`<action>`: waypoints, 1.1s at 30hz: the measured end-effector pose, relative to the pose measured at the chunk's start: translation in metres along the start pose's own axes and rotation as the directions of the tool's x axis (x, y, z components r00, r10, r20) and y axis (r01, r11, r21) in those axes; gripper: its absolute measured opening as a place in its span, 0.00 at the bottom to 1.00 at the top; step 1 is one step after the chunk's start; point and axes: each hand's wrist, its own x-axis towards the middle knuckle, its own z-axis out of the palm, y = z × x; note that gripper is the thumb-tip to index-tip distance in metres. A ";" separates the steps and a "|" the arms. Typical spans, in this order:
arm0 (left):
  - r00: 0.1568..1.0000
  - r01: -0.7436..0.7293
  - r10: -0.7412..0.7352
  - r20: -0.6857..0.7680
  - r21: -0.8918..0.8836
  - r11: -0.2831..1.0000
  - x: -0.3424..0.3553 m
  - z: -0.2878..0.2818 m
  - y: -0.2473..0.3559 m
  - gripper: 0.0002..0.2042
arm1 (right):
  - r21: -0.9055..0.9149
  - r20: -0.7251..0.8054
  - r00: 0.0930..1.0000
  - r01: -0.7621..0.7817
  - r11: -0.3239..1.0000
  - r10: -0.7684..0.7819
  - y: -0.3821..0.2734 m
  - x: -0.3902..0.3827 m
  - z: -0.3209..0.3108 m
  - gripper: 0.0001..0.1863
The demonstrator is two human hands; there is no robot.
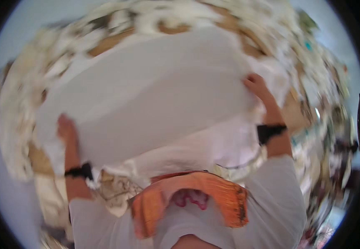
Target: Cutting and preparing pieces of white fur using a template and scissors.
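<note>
A large, pale white sheet [155, 91], slightly tilted toward the upper right, spans the middle of the view. My left hand [66, 128] grips its left end, fingers blurred by motion. At the right end my right hand [255, 85] has its fingers bent onto the edge, holding it. Black bands circle both my forearms. Beneath the sheet lies more white, pinkish-tinged material [192, 151]. An orange apron or bib [225, 199] hangs at my chest, over a pale shirt.
Heaps of cream and white scraps [18, 108] surround the sheet, with brown board [41, 162] showing among them. A jumbled pile [333, 157] with darker pieces and teal bits runs along the right. Pale wall or floor [14, 207] borders the left side.
</note>
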 end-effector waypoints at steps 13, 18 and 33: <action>0.994 0.108 -0.108 0.025 -0.430 0.896 -0.029 -0.084 -0.027 0.27 | 0.073 -0.049 0.991 0.128 0.989 -0.125 0.056 0.008 0.009 0.11; 0.909 0.367 -0.417 0.030 -0.535 0.761 -0.021 -0.051 -0.116 0.28 | -0.108 -0.142 0.983 0.105 0.989 -0.120 0.068 0.010 0.004 0.11; 0.913 0.336 -0.394 0.104 -0.738 0.585 0.091 -0.033 -0.150 0.18 | -0.560 -0.398 0.908 -0.354 0.749 0.131 -0.017 -0.028 0.027 0.10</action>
